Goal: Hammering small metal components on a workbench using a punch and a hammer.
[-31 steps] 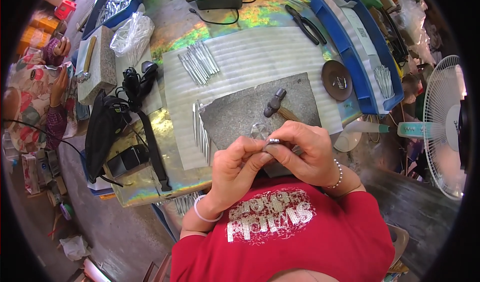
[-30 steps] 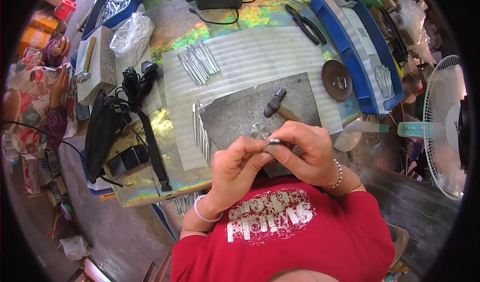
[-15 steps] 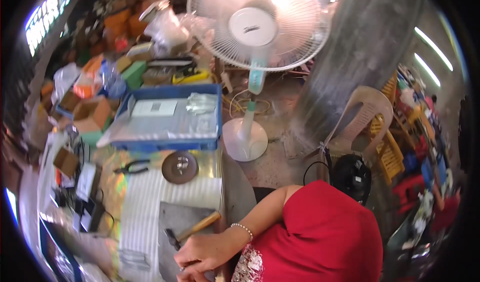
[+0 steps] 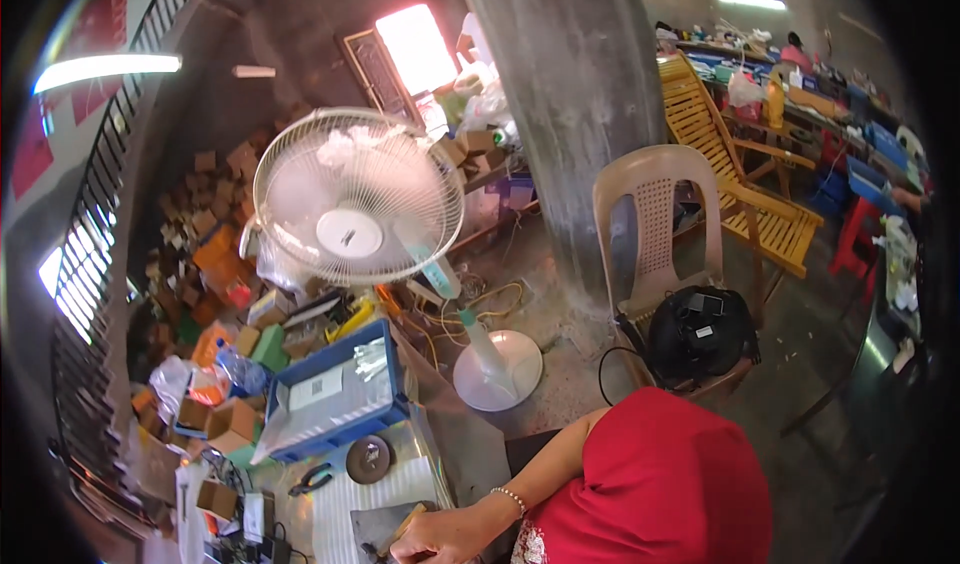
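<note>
Red cloth (image 4: 670, 474) covers the person's shoulder and upper arm in the head view, and a bare right forearm runs from it down to the lower edge. A beaded bracelet (image 4: 508, 499) circles the wrist. The right hand (image 4: 445, 536) sits at that edge with its fingers curled; whether its grip pinches anything, I cannot tell. The left hand is out of sight, so its grip cannot be told either. Just beside the right hand is a wooden-handled hammer (image 4: 408, 519), its handle lying over a dark grey stone slab (image 4: 368, 526); whether hand and handle touch is unclear. The slab rests on a ridged white foam sheet (image 4: 335, 514) spread over the worktop (image 4: 425, 442). Near the sheet's far end stands a round brown dish (image 4: 356, 467), with dark-handled pliers (image 4: 312, 479) to its left. Behind both, a blue tray (image 4: 350, 438) carries white paper and a bundle of pale, slender pieces (image 4: 371, 359). On the floor to the right of the tray stands a fan (image 4: 350, 234). Further right are a grey pillar (image 4: 570, 144) and a beige plastic chair (image 4: 655, 204) with a black bag (image 4: 700, 334) on its seat. Small cardboard boxes (image 4: 200, 204) are heaped at the left
</note>
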